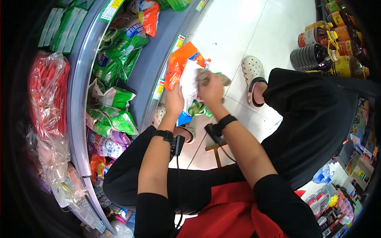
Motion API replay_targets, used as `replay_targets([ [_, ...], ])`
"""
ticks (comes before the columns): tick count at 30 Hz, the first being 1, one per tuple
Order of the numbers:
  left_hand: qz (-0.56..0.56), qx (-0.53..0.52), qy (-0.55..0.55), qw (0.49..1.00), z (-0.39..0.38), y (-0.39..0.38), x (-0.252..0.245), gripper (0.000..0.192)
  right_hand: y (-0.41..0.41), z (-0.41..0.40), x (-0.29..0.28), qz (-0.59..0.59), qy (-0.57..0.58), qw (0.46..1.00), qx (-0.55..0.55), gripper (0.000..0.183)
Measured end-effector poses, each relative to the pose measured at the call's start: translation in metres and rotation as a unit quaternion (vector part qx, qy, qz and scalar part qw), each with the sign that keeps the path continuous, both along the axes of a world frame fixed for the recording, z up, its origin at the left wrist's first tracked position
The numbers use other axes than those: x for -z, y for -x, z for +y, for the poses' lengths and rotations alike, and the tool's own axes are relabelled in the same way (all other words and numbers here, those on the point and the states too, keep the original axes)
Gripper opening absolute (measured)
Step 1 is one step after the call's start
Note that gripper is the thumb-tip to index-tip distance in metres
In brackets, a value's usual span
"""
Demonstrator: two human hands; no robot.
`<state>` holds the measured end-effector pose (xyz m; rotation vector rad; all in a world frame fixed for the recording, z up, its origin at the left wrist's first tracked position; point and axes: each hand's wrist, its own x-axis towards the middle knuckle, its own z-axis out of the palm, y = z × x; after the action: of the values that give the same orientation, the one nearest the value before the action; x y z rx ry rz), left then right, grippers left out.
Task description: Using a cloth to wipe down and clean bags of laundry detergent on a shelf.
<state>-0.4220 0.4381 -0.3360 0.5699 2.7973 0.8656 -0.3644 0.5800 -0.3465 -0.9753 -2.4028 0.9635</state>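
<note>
My left hand (175, 100) grips the lower edge of an orange plastic packet (178, 64), held up over the floor between my feet. A white bag (188, 86) with a green leaf print lies against it; I cannot tell whether they are one piece. Bunched in my right hand (212, 90) is a grey-brown cloth (203, 76), blurred, in front of the white bag. My right fingers are partly hidden by the blur. Both wrists wear black straps with small devices.
On my left is a grey shelf (159, 56) with green bags (123, 50), a purple-and-white bag (111, 144) and red packaged goods (49, 92). Large bottles of dark liquid (312, 56) stand at the right. My cream clogs (253, 70) rest on the tiled floor (238, 29).
</note>
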Motion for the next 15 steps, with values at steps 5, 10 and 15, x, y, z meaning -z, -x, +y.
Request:
replay_targets([
  [5,-0.077,0.065,0.023,0.995,0.000,-0.008,-0.001,0.022,0.030,-0.027,0.015,-0.032,0.050,0.998,-0.023,0.041],
  [10,-0.060,0.088,-0.018,0.994,-0.005,-0.013,0.000,0.025,0.047,0.017,0.044,-0.142,0.017,0.989,-0.027,0.034],
  [15,-0.085,0.026,-0.026,0.996,-0.003,-0.006,-0.010,0.024,0.041,0.055,0.047,-0.151,-0.017,0.988,0.012,0.026],
])
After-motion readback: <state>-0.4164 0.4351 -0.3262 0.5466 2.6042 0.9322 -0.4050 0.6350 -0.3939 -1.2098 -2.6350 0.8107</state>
